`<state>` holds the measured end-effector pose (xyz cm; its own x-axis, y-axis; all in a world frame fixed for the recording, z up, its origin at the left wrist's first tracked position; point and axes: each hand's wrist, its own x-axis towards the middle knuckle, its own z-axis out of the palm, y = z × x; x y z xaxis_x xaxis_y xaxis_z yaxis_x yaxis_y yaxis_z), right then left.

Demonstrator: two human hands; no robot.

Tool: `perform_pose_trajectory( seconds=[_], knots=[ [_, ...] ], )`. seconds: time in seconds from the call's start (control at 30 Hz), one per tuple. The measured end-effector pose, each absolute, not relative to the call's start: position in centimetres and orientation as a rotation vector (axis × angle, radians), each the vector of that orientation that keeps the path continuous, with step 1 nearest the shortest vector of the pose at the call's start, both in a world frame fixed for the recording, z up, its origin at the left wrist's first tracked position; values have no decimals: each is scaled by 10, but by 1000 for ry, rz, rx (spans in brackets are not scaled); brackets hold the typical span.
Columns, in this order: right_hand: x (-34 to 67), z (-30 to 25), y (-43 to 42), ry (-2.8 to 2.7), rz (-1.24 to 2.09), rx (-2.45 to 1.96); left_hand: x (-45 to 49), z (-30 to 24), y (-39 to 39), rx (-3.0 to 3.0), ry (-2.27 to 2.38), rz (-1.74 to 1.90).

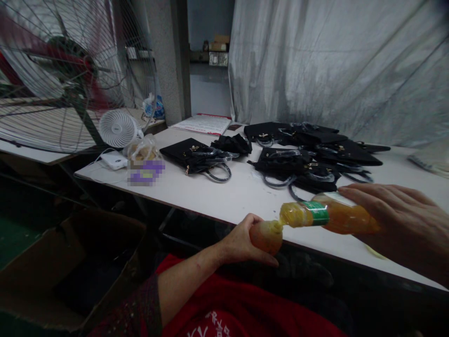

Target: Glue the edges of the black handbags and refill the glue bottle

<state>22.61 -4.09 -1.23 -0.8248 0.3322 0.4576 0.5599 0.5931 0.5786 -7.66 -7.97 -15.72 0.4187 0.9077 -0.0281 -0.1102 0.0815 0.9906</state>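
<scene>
My right hand (pixel 396 224) is wrapped round a plastic bottle (pixel 326 216) of orange-yellow liquid with a green band. The bottle lies tipped to the left, its mouth over a small cup (pixel 266 236). My left hand (pixel 242 241) grips that cup at the near edge of the white table (pixel 224 196). The cup looks filled with the same yellowish liquid.
Several black handbags (pixel 308 154) with curved handles lie across the table. At its left end are a small white fan (pixel 117 128), a white device (pixel 114 160) and a clear bag of food (pixel 142 150). A large standing fan (pixel 63 70) is at left; a cardboard box (pixel 70 262) sits on the floor.
</scene>
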Motion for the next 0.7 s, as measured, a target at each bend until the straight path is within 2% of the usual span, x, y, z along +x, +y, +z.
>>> perform_pose_trajectory(
  seconds=[0.7],
  knots=[
    [221, -12, -41, -2518, -1078, -718, -78, -159, -79, 1275, 821, 876]
  ],
)
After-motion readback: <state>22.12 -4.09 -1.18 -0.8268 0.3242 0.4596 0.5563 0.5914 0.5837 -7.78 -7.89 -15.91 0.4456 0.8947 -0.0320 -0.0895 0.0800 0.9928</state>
